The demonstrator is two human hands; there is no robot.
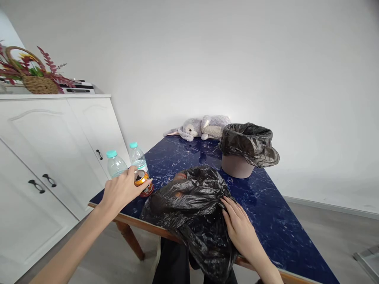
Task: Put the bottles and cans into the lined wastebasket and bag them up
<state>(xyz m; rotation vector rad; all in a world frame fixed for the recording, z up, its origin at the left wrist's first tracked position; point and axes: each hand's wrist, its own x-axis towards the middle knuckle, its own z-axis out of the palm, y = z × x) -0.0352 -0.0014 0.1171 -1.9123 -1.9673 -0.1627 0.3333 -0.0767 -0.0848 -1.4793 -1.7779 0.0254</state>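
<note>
My left hand (126, 186) reaches over a drink can (142, 178) with an orange top and red side, its thumb and fingers closed about the can's upper part. Right behind it stand two clear bottles with teal caps, the left bottle (115, 162) and the right bottle (137, 157). A black garbage bag (192, 197) lies in front of me and hangs over the table's front edge; reddish-brown things show faintly through it. My right hand (239, 227) grips the bunched plastic at the bag's right side, its thumb hidden.
On the blue marbled table (266, 213), a pinkish-brown bin (235, 166) lined with a black bag (248, 142) stands at back right. A plush rabbit (204, 127) lies by the wall. A white cabinet (56, 146) at left bears a flower basket (40, 83).
</note>
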